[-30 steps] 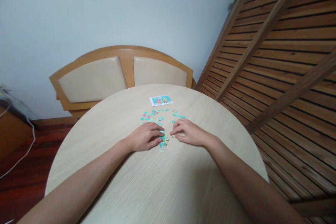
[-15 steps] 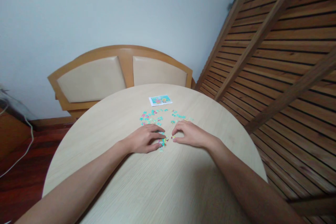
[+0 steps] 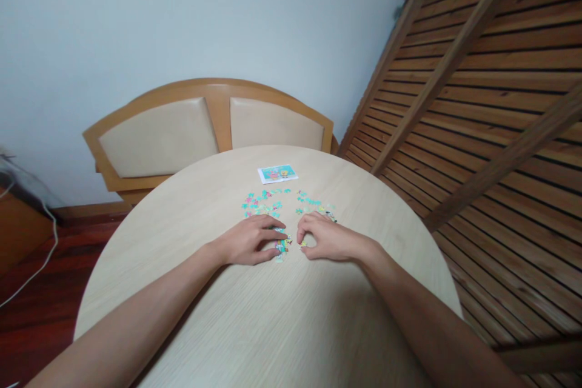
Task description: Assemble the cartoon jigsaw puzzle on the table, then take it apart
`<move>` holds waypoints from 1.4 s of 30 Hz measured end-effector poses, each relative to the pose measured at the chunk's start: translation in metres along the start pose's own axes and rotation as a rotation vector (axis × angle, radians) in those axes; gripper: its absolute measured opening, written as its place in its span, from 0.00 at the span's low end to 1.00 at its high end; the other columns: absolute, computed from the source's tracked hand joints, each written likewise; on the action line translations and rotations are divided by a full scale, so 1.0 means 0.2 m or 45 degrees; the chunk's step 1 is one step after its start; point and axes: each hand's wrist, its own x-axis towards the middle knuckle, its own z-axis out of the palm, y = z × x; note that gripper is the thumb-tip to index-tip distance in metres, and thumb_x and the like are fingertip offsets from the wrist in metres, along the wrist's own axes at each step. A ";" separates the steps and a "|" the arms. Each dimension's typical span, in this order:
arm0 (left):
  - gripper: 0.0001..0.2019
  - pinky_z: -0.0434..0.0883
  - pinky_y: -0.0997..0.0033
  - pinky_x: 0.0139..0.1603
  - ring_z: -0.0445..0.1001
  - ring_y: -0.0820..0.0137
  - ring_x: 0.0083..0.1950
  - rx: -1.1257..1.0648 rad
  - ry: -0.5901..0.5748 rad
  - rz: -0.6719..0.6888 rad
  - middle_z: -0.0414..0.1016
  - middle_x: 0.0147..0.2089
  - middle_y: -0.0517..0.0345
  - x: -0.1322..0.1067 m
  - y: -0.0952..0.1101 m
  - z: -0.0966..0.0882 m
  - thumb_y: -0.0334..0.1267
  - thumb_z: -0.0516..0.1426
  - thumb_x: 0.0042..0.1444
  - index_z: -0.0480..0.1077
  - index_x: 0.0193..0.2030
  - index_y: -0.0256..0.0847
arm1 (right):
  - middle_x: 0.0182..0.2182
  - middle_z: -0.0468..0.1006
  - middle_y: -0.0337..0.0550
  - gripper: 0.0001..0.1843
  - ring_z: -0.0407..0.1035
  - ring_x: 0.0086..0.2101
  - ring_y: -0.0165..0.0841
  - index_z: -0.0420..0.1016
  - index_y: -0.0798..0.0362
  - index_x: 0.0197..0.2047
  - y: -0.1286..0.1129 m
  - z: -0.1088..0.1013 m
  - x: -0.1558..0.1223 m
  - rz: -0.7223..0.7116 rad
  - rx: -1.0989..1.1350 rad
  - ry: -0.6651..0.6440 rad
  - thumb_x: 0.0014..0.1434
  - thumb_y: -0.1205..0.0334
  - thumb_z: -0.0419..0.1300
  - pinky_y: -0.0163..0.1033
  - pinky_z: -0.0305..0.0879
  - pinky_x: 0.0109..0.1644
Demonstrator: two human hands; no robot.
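My left hand (image 3: 255, 239) lies flat with its fingers spread over a small patch of joined jigsaw pieces (image 3: 282, 247), coloured teal, yellow and pink. Its palm and fingers hide part of that patch. To the right, my right hand (image 3: 328, 239) curls thumb and fingers round a small yellowish puzzle piece (image 3: 303, 244), just off the tabletop or touching it; I cannot tell which. A narrow gap separates this piece from the patch. Loose puzzle pieces (image 3: 264, 195) are scattered beyond my left hand, and more loose pieces (image 3: 310, 200) lie beyond my right.
A picture card (image 3: 278, 173) with cartoon figures on teal rests farther back on the round wooden table (image 3: 254, 321). Behind the table stands a padded wooden headboard (image 3: 218, 110) against the wall. Slatted wooden boards (image 3: 477, 133) lean on the right; a white cable (image 3: 55, 236) hangs at left.
My right hand has shifted slightly toward me, and its piece has moved a little away from the joined patch. Dark-marked pieces now show behind it. My left hand stays put.
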 end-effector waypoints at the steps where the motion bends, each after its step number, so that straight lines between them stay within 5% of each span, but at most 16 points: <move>1: 0.18 0.69 0.57 0.61 0.73 0.57 0.58 -0.002 0.004 0.001 0.72 0.60 0.45 0.00 0.00 0.00 0.43 0.56 0.65 0.73 0.59 0.44 | 0.42 0.77 0.43 0.09 0.68 0.50 0.42 0.77 0.51 0.38 0.00 0.00 0.00 -0.005 0.011 -0.004 0.51 0.67 0.66 0.47 0.59 0.58; 28: 0.17 0.70 0.57 0.60 0.74 0.57 0.56 -0.016 0.013 0.023 0.74 0.58 0.46 0.02 0.02 -0.01 0.43 0.56 0.65 0.74 0.57 0.44 | 0.38 0.81 0.42 0.07 0.73 0.42 0.36 0.80 0.51 0.40 -0.04 0.05 0.05 -0.215 0.014 0.117 0.61 0.57 0.66 0.41 0.64 0.51; 32: 0.17 0.70 0.58 0.60 0.74 0.57 0.56 -0.021 0.033 0.021 0.74 0.58 0.47 0.01 0.01 -0.01 0.43 0.57 0.64 0.73 0.57 0.45 | 0.38 0.82 0.41 0.07 0.73 0.43 0.36 0.81 0.50 0.41 -0.04 0.03 0.04 -0.240 0.030 0.103 0.59 0.66 0.64 0.40 0.65 0.52; 36: 0.17 0.70 0.57 0.60 0.74 0.57 0.57 -0.011 0.031 0.025 0.73 0.59 0.46 0.00 0.00 0.00 0.43 0.56 0.64 0.73 0.58 0.44 | 0.39 0.82 0.42 0.13 0.74 0.43 0.36 0.81 0.51 0.41 0.01 -0.02 0.03 -0.162 -0.034 0.145 0.59 0.74 0.58 0.41 0.65 0.53; 42: 0.17 0.67 0.55 0.63 0.72 0.57 0.59 0.003 0.027 0.050 0.73 0.59 0.46 0.01 0.03 -0.02 0.42 0.56 0.65 0.73 0.58 0.44 | 0.39 0.82 0.46 0.12 0.74 0.41 0.37 0.81 0.53 0.41 0.23 -0.13 -0.04 0.126 -0.085 0.386 0.60 0.70 0.56 0.41 0.67 0.48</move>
